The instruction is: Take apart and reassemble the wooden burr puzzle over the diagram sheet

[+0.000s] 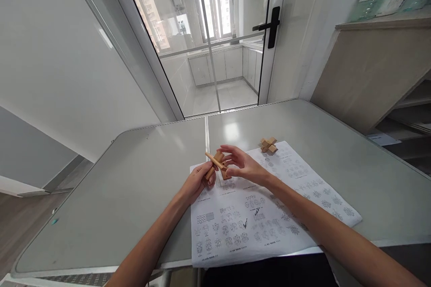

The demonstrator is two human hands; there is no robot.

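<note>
Several wooden puzzle pieces [217,160], crossed over one another, are held up between my two hands above a printed sheet [235,224]. My left hand [198,180] pinches the lower left part of the wooden pieces. At the right side of the same pieces is my right hand [243,164], its thumb and fingers curved around them. How the pieces lock together is partly hidden by the fingers. The sheet shows rows of small line drawings and a few dark pen marks.
An assembled wooden burr puzzle [268,145] sits at the sheet's far edge. The grey folding table [141,188] has a seam down its middle. Beyond it stands a glass door with a black handle [273,27]. A shelf unit [377,67] rises at the right.
</note>
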